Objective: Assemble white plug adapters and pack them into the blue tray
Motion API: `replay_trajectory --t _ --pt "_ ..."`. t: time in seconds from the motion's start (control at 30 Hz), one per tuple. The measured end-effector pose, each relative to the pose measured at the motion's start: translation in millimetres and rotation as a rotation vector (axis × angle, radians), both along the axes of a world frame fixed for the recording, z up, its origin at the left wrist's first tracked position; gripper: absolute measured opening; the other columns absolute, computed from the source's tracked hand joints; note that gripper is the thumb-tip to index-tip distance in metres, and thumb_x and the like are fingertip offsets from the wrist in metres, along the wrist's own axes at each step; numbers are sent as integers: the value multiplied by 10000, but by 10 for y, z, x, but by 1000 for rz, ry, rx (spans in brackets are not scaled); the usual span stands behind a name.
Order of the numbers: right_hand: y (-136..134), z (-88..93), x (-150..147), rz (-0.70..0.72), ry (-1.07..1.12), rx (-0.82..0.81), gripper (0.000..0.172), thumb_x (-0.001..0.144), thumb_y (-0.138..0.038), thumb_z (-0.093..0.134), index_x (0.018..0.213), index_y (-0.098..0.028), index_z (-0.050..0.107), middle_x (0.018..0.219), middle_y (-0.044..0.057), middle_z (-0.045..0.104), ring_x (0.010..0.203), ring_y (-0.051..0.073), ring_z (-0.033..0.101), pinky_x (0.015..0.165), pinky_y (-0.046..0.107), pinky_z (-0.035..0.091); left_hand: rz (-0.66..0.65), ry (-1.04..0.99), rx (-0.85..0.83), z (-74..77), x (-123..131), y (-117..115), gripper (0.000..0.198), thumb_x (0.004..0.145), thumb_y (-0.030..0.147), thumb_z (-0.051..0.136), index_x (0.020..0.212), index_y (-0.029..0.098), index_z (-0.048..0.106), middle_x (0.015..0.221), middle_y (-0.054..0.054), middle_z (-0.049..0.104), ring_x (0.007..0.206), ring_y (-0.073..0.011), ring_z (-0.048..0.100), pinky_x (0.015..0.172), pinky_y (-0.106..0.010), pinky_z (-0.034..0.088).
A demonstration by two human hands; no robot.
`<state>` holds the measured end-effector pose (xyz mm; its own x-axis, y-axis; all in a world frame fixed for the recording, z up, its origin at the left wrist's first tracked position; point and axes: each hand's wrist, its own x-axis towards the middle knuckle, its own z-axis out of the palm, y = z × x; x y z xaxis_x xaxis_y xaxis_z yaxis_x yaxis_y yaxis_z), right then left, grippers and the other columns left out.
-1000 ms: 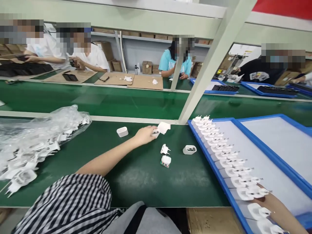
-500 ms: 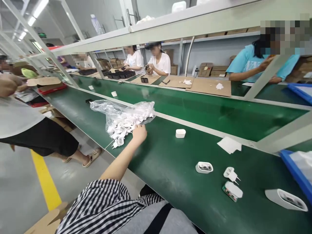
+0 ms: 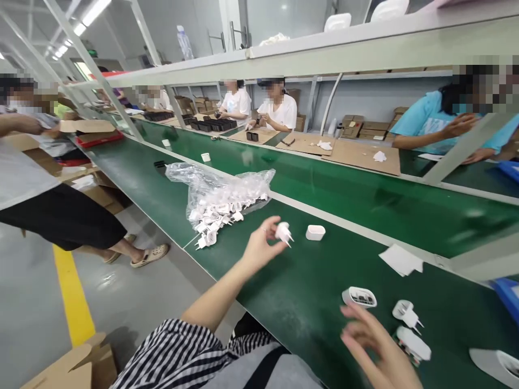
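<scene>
Between the thumb and fingers of my left hand [image 3: 259, 248] is a white plug piece [image 3: 283, 232], its two pins pointing down to the right. Fingers apart and slightly blurred, my right hand [image 3: 375, 346] hovers over the bench, just in front of an open white charger housing [image 3: 359, 297] with dark parts inside. To the right of that hand lie another plug piece [image 3: 407, 314] and a charger block with a circuit board [image 3: 413, 344]. A smaller white housing [image 3: 315, 233] stands beyond my left hand. Many plug pieces [image 3: 219, 221] spill from a clear plastic bag [image 3: 235, 189].
A white paper [image 3: 401, 260] lies right of centre. At the lower right is another white housing [image 3: 494, 366], with a blue tray [image 3: 506, 294] behind it. A metal frame post [image 3: 486, 151] rises at right. Co-workers sit across the green bench [image 3: 292, 302]; one person stands at left.
My left hand has left the pile by the bag and moved right, now with a plug piece in it. My right hand has come into view at the lower right.
</scene>
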<state>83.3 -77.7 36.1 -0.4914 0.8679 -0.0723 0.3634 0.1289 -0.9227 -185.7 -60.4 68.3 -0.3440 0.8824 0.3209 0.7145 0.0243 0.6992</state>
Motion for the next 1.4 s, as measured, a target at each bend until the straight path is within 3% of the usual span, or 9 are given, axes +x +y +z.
replay_trajectory --t 0.1,0.2,0.3,0.43,0.5,0.6,0.77,1.03,1.4 --pt "70 163 -503 -81 333 -121 464 624 -351 555 1066 -309 420 1047 39 507 770 162 538 628 298 460 -138 -109 123 -109 594 -172 388 628 248 562 994 212 440 796 8 563 709 -115 537 685 -249 444" --pt "154 146 -691 -247 559 -211 320 590 -321 595 899 -270 527 879 11 562 718 131 525 624 267 439 -297 -172 200 -157 947 -223 342 658 192 514 990 220 440 743 8 547 708 -112 528 697 -258 442" --pt "220 82 -602 -410 743 -311 182 574 -345 606 695 -218 556 636 -18 531 551 90 478 512 227 405 -481 -358 182 -149 1032 -182 462 627 192 544 1056 214 372 865 -16 518 767 -110 531 707 -245 448" --pt "271 71 -380 -478 835 -386 211 572 -374 597 614 -191 502 511 -58 418 392 42 324 368 190 279 -508 -319 -24 -143 964 -84 424 601 219 561 1001 189 421 1006 -52 465 861 -142 505 749 -279 428" --pt "297 87 -280 -515 746 -294 199 598 -373 573 655 -199 497 499 -70 387 379 38 295 366 188 261 -554 -192 -218 -169 945 -40 420 588 236 567 986 165 454 1023 -65 474 906 -176 483 793 -315 400" --pt "367 108 -134 -505 378 30 188 610 -339 567 737 -205 534 566 -43 441 453 69 378 439 219 333 -606 -73 -439 -229 959 35 532 568 297 581 1051 126 436 1082 -97 464 941 -214 463 826 -344 371" --pt "533 102 39 -261 -192 408 153 656 -287 511 755 -216 604 704 14 467 612 123 475 563 258 401 -617 -73 -456 -314 1048 199 610 563 378 576 1090 117 414 1094 -84 462 811 -172 518 740 -290 418" --pt "668 112 86 -9 -422 354 273 631 -219 537 902 -223 571 872 26 518 664 125 523 603 260 445 -647 32 -266 -380 1234 298 275 667 301 489 913 192 544 856 -10 560 679 -124 521 639 -233 412" --pt "691 76 148 -65 -324 362 209 683 -223 480 878 -217 557 839 20 560 642 119 536 599 248 456 -704 -10 -312 -360 1210 405 298 624 300 542 896 179 528 878 2 567 567 -86 504 547 -194 391"
